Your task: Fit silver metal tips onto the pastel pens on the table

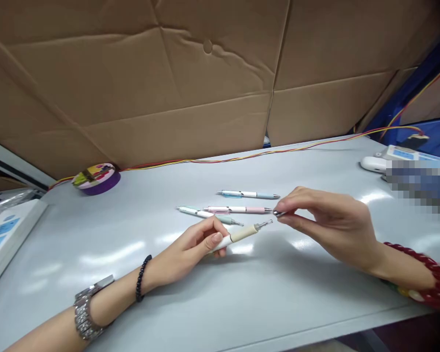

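Note:
My left hand (196, 247) grips a white and beige pen body (242, 234) just above the grey table (168, 293), its bare spring end pointing right. My right hand (328, 222) pinches a small silver pen tip (279, 213) between thumb and forefinger, a short gap from the spring. Behind the hands three whole pens lie on the table: a blue pen (247, 194), a pink pen (238, 209) and a green pen (200, 213).
A purple tape roll (96, 179) sits at the back left. Red and yellow wires (264, 154) run along the cardboard wall (168, 78). A white device (388, 159) rests at the right, a white tray (7, 230) at the left.

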Demonstrator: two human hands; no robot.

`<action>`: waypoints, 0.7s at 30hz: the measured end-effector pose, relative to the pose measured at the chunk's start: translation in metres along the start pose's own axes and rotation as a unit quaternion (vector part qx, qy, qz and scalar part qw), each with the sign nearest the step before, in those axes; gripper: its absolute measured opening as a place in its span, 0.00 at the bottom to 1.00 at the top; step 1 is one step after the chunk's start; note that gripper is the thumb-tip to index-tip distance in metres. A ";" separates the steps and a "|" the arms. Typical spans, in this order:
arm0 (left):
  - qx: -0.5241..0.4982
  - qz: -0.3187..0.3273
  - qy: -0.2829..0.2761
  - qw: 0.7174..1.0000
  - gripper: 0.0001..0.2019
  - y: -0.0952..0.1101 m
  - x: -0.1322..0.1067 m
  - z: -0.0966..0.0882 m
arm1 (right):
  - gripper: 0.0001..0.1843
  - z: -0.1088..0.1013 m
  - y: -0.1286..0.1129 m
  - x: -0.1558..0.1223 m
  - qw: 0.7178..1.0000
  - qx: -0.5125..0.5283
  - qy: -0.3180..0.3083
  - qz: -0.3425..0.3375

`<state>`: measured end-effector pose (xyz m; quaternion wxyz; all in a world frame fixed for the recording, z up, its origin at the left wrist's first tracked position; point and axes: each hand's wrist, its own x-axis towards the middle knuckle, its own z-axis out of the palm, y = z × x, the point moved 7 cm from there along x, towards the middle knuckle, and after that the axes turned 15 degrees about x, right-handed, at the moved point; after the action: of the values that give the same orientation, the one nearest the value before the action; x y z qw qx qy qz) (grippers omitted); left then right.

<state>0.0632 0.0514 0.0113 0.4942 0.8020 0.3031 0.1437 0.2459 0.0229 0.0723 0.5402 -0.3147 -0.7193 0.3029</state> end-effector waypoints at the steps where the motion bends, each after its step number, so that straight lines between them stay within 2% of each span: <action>1: -0.003 -0.001 -0.001 1.000 0.11 0.000 0.000 0.000 | 0.10 0.001 0.001 0.000 1.000 -0.002 -0.004 0.002; 11: -0.046 -0.021 0.001 0.999 0.10 -0.005 0.000 0.001 | 0.08 0.012 0.006 -0.001 0.997 -0.038 -0.071 0.005; 21: -0.083 -0.042 0.001 0.996 0.08 -0.009 0.002 0.003 | 0.07 0.019 0.014 -0.002 0.993 -0.047 -0.105 0.032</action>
<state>0.0636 0.0530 0.0020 0.5645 0.7448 0.3235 0.1482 0.2299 0.0278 0.0558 0.4362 -0.3288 -0.7752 0.3173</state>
